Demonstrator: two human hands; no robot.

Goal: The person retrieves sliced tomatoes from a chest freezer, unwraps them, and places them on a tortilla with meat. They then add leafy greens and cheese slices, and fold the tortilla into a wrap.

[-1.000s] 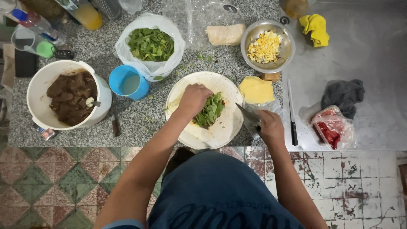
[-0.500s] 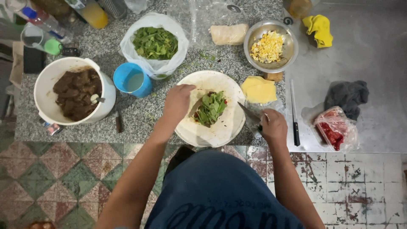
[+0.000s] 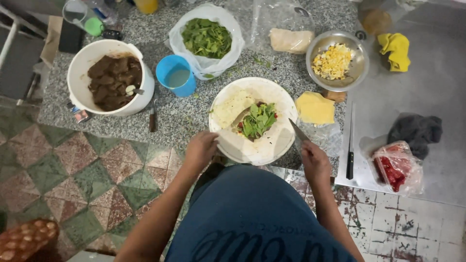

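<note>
The left hand [image 3: 200,151] is curling loosely at the seven o'clock rim of the white plate [image 3: 272,145], which is sitting on the granite counter [image 3: 184,116] at centre. The flatbread [image 3: 232,107] under the chopped greens [image 3: 258,120] looks thin, soft and floppy, best lifted by its edge. The right hand [image 3: 314,162] is gripping a knife [image 3: 299,131], handle hidden; what lies beneath the greens is unclear.

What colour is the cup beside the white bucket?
Blue; the cup shows best in the head view.
</note>
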